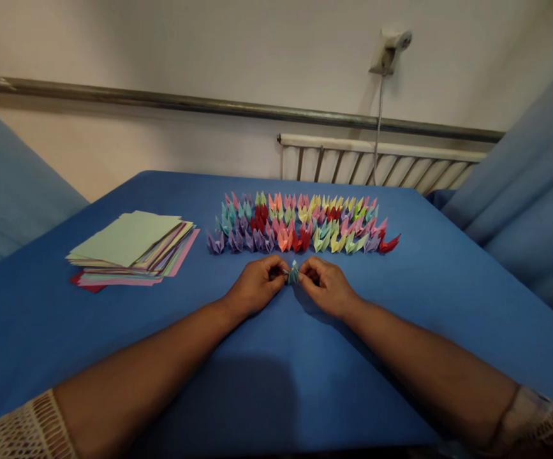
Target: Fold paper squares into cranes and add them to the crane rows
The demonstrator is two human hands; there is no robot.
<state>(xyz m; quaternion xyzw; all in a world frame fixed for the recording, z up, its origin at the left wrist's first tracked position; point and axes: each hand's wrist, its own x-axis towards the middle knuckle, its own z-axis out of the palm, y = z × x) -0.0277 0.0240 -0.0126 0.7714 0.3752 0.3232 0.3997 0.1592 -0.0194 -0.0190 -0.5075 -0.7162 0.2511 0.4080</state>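
Observation:
A small teal paper crane (293, 273) is held upright just above or on the blue cloth, midway between my two hands. My left hand (260, 280) pinches its left side between thumb and fingers. From the other side my right hand (324, 284) grips it in the same way, fingers curled. My fingertips hide the crane's sides. Right beyond my hands stand several rows of folded paper cranes (302, 240) in purple, red, pink, yellow, green and teal.
To the left lies a loose stack of coloured paper squares (125, 239), pale green on top. The blue-covered table (429, 280) reaches toward a wall with a radiator (333, 162) and a metal rail (199, 102). Blue curtains (534, 166) hang at both sides.

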